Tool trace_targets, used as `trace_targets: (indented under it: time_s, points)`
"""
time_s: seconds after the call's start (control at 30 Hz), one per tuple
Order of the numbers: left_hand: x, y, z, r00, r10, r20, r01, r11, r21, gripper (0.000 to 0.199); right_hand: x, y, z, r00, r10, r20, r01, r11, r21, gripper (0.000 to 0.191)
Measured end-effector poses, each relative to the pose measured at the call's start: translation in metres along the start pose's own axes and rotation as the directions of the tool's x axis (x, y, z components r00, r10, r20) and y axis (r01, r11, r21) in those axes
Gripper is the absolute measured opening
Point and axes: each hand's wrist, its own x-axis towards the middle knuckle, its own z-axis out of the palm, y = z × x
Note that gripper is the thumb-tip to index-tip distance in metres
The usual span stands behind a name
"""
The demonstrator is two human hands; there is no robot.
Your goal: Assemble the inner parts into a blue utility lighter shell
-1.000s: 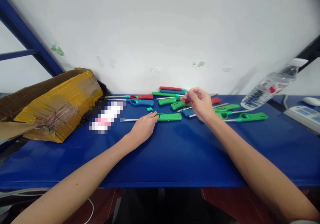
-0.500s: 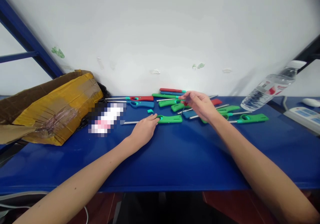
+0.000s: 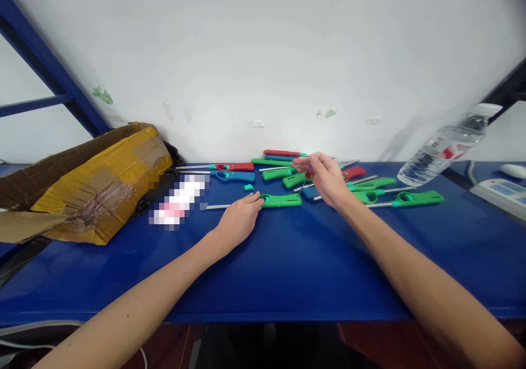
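A green long-necked gas lighter [image 3: 283, 200] lies flat on the blue table, its metal tube pointing left. My left hand [image 3: 240, 215] is closed around it near the trigger opening and presses it to the tabletop. Pinched in the fingers of my right hand [image 3: 324, 177] is a small screwdriver [image 3: 308, 174] with a red handle, mostly hidden by the fingers. Its thin shaft slants down to the right end of the green lighter; whether the tip touches a screw is too small to tell. A small turquoise plastic piece [image 3: 249, 187] rests just beyond my left hand.
A red lighter [image 3: 235, 166] and a blue lighter [image 3: 236, 176] lie behind my left hand. Several more lighters, including a green one [image 3: 421, 198], spread behind and right of my right hand. A taped cardboard box [image 3: 102, 188] stands left, a tilted water bottle [image 3: 439, 152] right.
The camera view has tilted slightly, so everything sits a little lower in the picture. My right hand has turned slightly around the screwdriver; my left hand keeps its hold on the lighter.
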Motion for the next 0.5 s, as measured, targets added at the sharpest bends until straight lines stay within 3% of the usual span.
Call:
trace_targets:
  time_s: [0.1,0.27,0.5]
  points:
    - [-0.0004,0.0002,-0.0005,1.0,0.007,-0.004,-0.006,1.0,0.007,0.033,-0.0003,0.0002,-0.0013,0.993,0.085,0.076,-0.096,0.982,0.162,0.034]
    - [-0.0016,0.0013,-0.0007,1.0,0.006,0.001,-0.006,1.0,0.015,0.032,0.0001,-0.0037,-0.0033,0.971,0.145,0.19,-0.193,0.945,0.265,0.033]
    - [-0.0025,0.0012,0.0,1.0,0.011,0.002,-0.011,1.0,0.016,0.033,0.0013,0.0003,-0.009,0.962,0.145,0.229,-0.188,0.966,0.176,0.03]
